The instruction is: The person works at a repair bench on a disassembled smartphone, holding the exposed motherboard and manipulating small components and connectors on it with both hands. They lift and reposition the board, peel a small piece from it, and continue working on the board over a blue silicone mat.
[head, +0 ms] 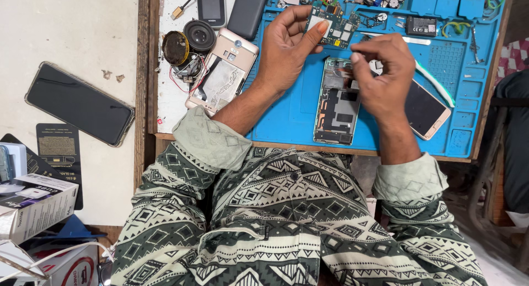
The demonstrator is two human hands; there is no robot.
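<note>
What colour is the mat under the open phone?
Blue mat, seen from the head camera.

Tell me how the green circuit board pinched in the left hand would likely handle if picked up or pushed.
The circuit board looks thin and flat, so probably light and stiff. Bare parts stud its face, so it is likely fragile; the left hand pinches it near one edge. Flat, it should slide on the blue mat, not roll.

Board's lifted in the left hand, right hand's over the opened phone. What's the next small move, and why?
Probably lift the circuit board a little further clear, keeping the right hand steady. The left hand pinches the board above the opened phone on the blue mat, while the right fingertips press at the phone's top edge. Whether a cable joins them cannot be told.
</note>
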